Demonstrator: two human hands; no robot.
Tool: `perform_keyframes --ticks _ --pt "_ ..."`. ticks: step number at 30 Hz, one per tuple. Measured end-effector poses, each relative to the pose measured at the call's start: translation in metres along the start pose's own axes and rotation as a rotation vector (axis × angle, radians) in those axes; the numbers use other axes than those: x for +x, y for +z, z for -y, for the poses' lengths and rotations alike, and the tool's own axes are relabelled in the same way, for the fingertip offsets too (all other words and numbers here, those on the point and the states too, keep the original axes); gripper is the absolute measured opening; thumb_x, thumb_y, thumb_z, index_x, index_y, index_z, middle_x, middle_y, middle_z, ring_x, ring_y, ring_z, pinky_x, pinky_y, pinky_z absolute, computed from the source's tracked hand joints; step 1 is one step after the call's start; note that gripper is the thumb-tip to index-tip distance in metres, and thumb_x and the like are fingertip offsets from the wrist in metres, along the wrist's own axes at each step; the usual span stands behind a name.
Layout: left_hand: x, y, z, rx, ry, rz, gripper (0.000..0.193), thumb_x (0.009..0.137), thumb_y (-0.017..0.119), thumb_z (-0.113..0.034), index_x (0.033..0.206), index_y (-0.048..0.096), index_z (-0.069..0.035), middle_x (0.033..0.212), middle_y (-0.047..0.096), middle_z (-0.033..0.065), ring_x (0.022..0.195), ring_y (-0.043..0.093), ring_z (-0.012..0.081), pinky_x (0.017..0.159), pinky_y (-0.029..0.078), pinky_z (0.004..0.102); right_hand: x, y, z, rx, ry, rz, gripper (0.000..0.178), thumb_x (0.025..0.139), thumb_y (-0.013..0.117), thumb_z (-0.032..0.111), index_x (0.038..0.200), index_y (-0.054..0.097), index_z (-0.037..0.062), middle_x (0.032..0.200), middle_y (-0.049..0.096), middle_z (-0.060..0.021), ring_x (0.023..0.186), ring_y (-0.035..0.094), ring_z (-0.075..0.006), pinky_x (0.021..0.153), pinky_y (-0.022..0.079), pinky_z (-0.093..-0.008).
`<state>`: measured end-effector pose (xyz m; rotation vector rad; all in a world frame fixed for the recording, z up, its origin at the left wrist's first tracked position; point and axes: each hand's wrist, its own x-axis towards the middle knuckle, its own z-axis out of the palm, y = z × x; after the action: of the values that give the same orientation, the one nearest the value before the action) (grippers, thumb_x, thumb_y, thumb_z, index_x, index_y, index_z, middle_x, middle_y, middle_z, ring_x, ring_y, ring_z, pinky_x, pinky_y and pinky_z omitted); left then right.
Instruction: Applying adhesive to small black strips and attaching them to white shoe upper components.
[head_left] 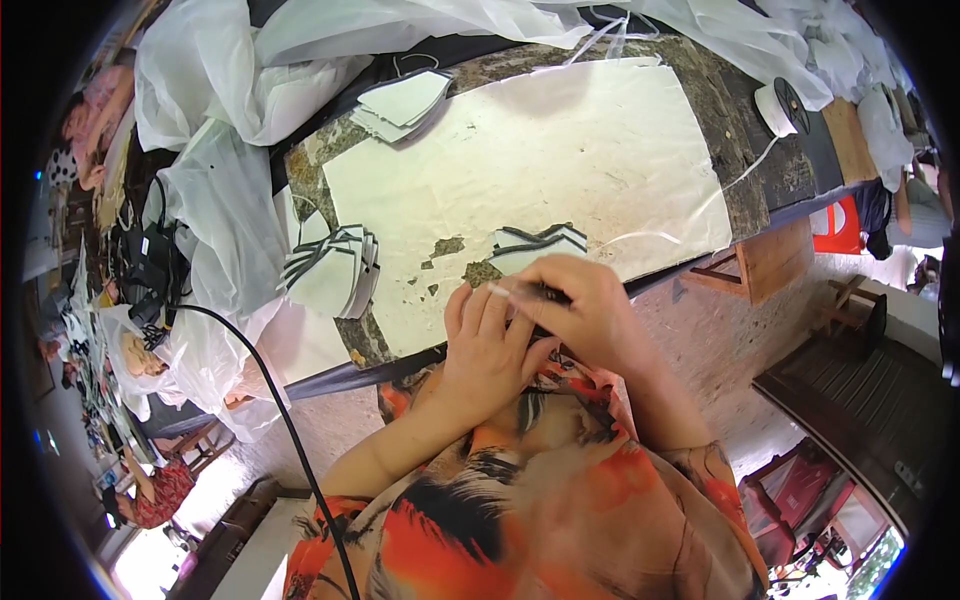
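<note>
My two hands meet over the near edge of a worktable. My left hand (486,345) has its fingers bent close together, the thumb toward the right hand; whatever lies between them is hidden. Across its fingertips, my right hand (582,300) is closed in a pinch, with a small pale bit showing at the fingers that is too small to name. Just beyond them lies a small pile of white, black-edged cut pieces (540,246). To the left, a fanned stack of similar pieces (335,275) rests on the large white sheet (560,140) covering the table.
Another stack of white pieces (402,105) lies at the far left of the sheet. A spool of white tape (778,108) sits at the far right. Translucent plastic sheeting (225,190) surrounds the back and left. A black cable (262,372) hangs at left; a wooden stool (750,270) stands right.
</note>
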<state>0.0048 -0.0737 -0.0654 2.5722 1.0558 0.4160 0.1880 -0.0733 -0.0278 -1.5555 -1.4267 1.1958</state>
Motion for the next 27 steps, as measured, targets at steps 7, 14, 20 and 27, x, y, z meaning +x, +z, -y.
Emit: perform_keyframes --ticks 7,14,20,27 --pt "0.001 -0.010 0.013 -0.163 0.104 -0.013 0.050 0.087 0.077 -0.024 0.129 0.063 0.000 0.133 0.055 0.0190 0.126 0.051 0.0385 0.108 0.039 0.0544 0.033 0.000 -0.009 -0.295 -0.094 0.051 0.020 0.089 0.068 0.022 0.097 0.067 0.0031 0.088 0.067 -0.0164 0.082 0.065 -0.0380 0.072 0.052 -0.0429" --pt "0.001 -0.010 0.014 -0.169 0.093 -0.026 0.043 0.086 0.078 -0.020 0.125 0.067 -0.004 0.132 0.056 0.0154 0.125 0.051 0.0370 0.107 0.040 0.0529 0.037 0.007 -0.008 -0.438 -0.016 0.009 0.017 0.089 0.064 0.021 0.092 0.062 0.0050 0.086 0.068 -0.0164 0.081 0.067 -0.0401 0.071 0.052 -0.0507" --pt "-0.001 -0.011 0.015 -0.167 0.056 -0.023 0.041 0.084 0.079 -0.019 0.122 0.070 -0.007 0.136 0.054 0.0159 0.128 0.048 0.0380 0.107 0.039 0.0526 0.034 0.017 -0.011 -0.490 -0.033 -0.058 0.017 0.085 0.067 0.020 0.092 0.061 0.0052 0.084 0.067 -0.0156 0.079 0.067 -0.0389 0.069 0.052 -0.0500" --pt "0.003 -0.010 0.021 -0.093 0.004 -0.018 0.034 0.087 0.075 -0.024 0.120 0.071 -0.016 0.144 0.051 0.0198 0.136 0.045 0.0376 0.114 0.029 0.0548 0.034 0.021 -0.011 -0.492 -0.036 -0.095 0.018 0.085 0.067 0.020 0.092 0.060 0.0051 0.084 0.067 -0.0151 0.078 0.066 -0.0387 0.069 0.053 -0.0492"
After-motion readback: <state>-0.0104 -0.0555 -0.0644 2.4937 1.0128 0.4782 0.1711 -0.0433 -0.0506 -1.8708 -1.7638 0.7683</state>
